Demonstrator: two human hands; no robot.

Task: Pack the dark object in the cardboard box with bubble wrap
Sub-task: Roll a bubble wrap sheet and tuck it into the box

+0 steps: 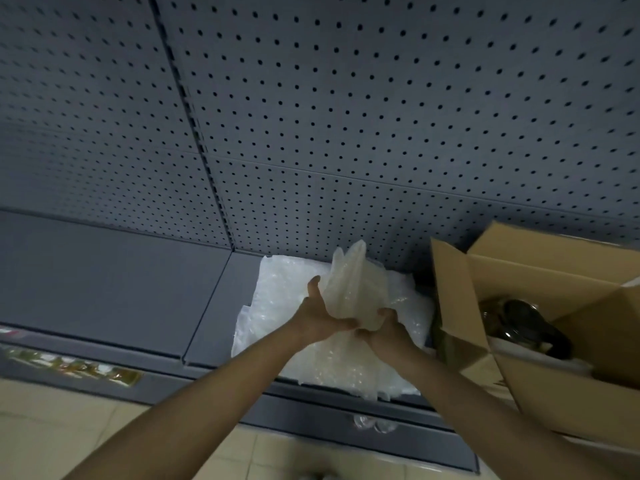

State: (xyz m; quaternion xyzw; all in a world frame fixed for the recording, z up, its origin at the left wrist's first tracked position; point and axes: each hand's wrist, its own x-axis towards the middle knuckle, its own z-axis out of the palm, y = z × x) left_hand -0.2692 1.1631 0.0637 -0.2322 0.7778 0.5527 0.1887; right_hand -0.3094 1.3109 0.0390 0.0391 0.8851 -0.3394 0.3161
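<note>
Nearest us, our left hand (320,315) and right hand (384,329) each keep a closed grip on one crumpled sheet of bubble wrap (353,289), lifted above the bubble wrap pile (277,327) on the grey shelf (104,289). To the right, the dark object (530,323) lies inside the open cardboard box (460,299). Behind stands a pegboard wall (381,116).

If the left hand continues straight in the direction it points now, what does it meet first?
Probably the pegboard back panel. The left hand, gripping a bubble wrap sheet with the right hand, points up and away over the bubble wrap pile; depth is unclear.
</note>
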